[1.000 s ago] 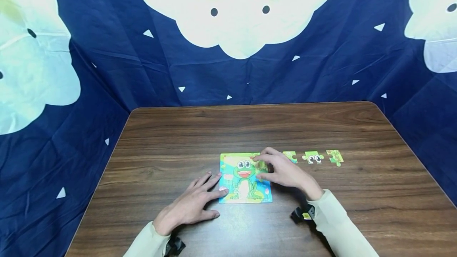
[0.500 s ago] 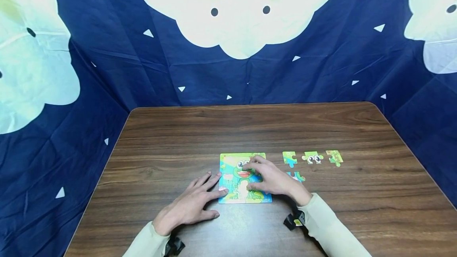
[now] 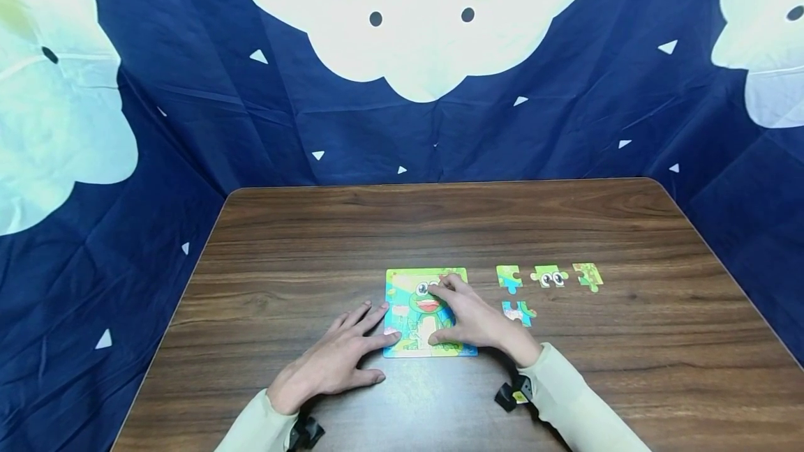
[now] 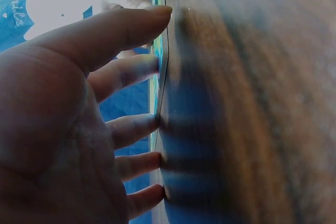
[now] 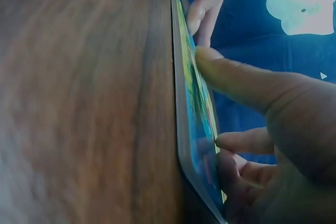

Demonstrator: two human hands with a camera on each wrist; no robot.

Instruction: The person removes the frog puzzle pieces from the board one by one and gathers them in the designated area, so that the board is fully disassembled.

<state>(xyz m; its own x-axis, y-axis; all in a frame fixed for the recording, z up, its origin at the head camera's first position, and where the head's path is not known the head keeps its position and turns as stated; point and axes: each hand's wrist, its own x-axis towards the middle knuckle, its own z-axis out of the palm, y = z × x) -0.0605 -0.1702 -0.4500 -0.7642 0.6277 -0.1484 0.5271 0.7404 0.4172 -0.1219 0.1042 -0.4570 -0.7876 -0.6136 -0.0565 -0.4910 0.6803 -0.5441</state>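
the board (image 3: 414,316), printed with a frog, lies flat on the brown wood-grain surface (image 3: 301,250), and both my hands are at it. my left hand (image 3: 339,361) comes in from the board's left side, fingers spread and mostly straight, gripping nothing: one fingertip reaches over the board's near left part, another meets its left edge, and the thumb lies just outside its near left corner. my right hand (image 3: 484,319) is over the board's right half, thumb and forefinger well apart, both tips down at the picture and hiding part of it; whether i have a piece between them i cannot tell.

four loose pieces lie right of the board. three make a row level with its far part: closest to it the green-and-blue piece (image 3: 509,276), then the eyes piece (image 3: 550,277), then, farthest from it, the yellow-green piece (image 3: 588,275). the pink-and-blue piece (image 3: 518,312) lies on the near side of the first, level with the board's middle and near my right wrist.

well beyond the board hangs a blue cloth (image 3: 370,124) with white clouds.
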